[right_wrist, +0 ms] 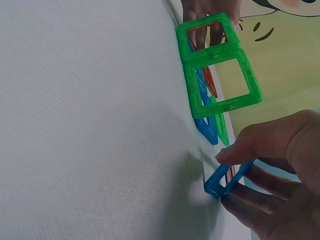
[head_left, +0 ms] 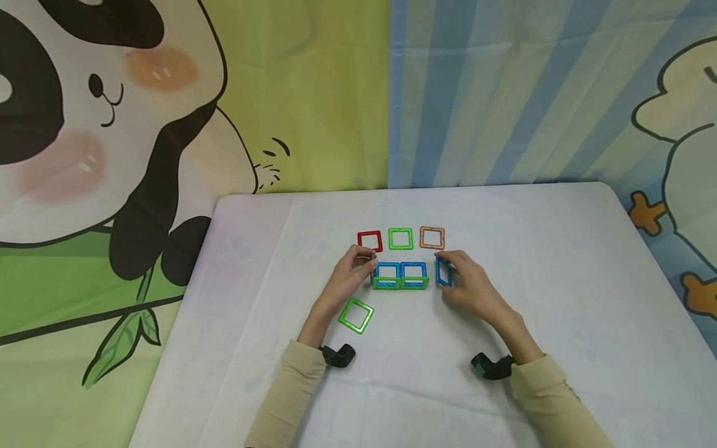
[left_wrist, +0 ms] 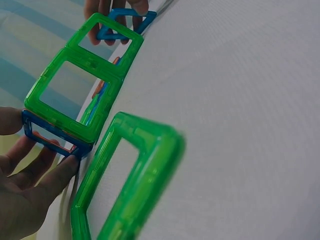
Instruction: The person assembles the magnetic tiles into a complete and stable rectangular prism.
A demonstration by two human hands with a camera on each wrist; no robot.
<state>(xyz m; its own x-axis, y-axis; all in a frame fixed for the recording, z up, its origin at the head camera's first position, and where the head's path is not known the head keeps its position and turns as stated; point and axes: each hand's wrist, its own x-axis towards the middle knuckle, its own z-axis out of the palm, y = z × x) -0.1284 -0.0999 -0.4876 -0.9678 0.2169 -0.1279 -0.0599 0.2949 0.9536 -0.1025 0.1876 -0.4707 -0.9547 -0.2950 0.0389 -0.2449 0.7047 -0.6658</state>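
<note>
Two green square magnetic tiles [head_left: 386,288] stand side by side as a low wall, with two blue square tiles [head_left: 388,264] behind them. At the wall's left end my left hand [head_left: 347,280] holds an upright blue tile [left_wrist: 52,134] between thumb and fingers; it meets the green tile's edge. A short gap to the right of this group, my right hand [head_left: 473,289] pinches another blue tile [right_wrist: 216,187], held tilted at the tabletop. A loose green tile [head_left: 350,327] lies flat nearer me, by my left wrist.
Behind the group, a red tile [head_left: 370,233], a green tile [head_left: 400,247] and an orange tile [head_left: 432,228] lie in a row on the white table [head_left: 414,386]. Printed curtains [head_left: 313,93] hang beyond the table's far edge.
</note>
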